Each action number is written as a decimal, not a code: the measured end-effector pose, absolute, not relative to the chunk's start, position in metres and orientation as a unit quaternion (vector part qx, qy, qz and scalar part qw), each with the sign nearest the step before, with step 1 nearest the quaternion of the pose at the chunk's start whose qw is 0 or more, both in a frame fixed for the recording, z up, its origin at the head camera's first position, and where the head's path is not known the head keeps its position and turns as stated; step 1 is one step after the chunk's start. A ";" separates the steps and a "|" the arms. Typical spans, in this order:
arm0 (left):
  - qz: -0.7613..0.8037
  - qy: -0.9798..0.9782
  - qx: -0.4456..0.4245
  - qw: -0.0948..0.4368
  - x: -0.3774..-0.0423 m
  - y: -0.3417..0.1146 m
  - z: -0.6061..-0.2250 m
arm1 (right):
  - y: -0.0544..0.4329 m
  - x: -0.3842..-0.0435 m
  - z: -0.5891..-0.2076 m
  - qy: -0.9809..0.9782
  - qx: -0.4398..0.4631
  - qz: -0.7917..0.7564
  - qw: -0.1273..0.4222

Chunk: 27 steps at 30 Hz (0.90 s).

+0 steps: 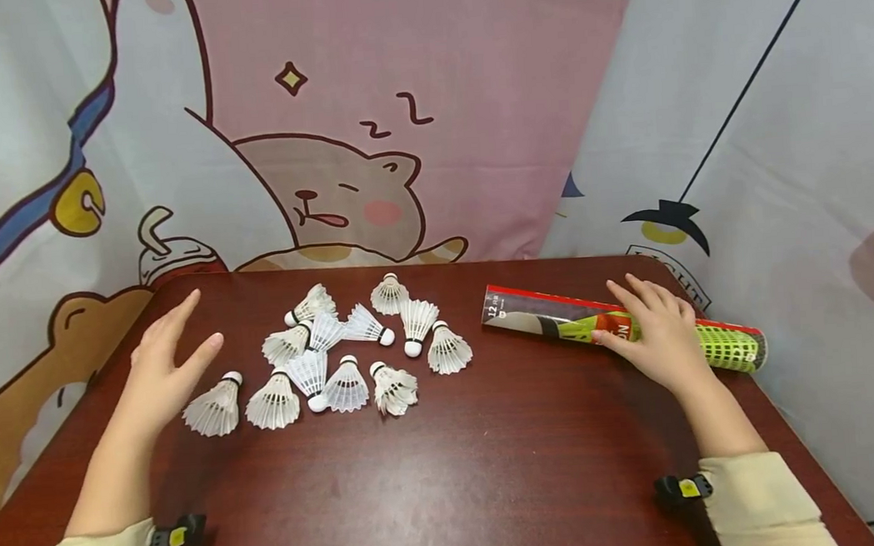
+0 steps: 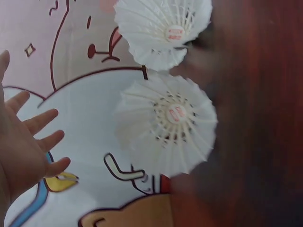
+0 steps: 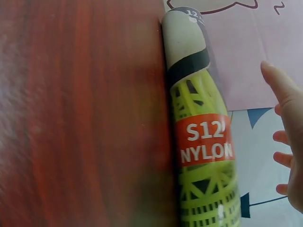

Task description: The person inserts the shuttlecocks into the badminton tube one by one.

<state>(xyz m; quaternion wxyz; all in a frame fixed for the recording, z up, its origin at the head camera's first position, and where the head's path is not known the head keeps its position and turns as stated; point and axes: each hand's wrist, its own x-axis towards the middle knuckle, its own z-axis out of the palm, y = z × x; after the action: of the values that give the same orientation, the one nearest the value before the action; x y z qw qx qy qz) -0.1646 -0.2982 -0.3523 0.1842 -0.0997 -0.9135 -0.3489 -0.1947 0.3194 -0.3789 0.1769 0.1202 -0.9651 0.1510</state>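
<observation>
Only right wrist view shows whole "S12 NYLON" on tube (image 3: 202, 106).

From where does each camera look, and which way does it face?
Head: on the head, facing forward and down at the table, shuttlecocks and tube; left hand, right hand and sleeves show.
Left wrist: on that wrist, facing forward, tilted sideways, at two shuttlecocks and patterned cloth; part of the left hand shows.
Right wrist: on that wrist, facing forward, tilted sideways, along the tube; part of the right hand shows.
Shared: head and right wrist both show the tube and right hand.
</observation>
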 end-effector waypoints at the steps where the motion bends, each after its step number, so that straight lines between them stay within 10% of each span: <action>1: -0.360 -0.909 -0.098 0.187 -0.164 -0.301 -0.354 | 0.319 -0.195 -0.382 -0.965 0.120 0.151 0.179; 27: -0.464 -0.867 -0.075 0.166 -0.152 -0.349 -0.427 | 0.307 -0.214 -0.418 -0.947 0.131 0.218 0.195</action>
<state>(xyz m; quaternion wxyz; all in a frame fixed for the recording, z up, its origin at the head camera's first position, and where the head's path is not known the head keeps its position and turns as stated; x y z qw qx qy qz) -0.1523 -0.3494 -0.4271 0.1657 -0.0752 -0.8667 -0.4645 -0.2143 0.3068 -0.4182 0.1945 0.1313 -0.9474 0.2175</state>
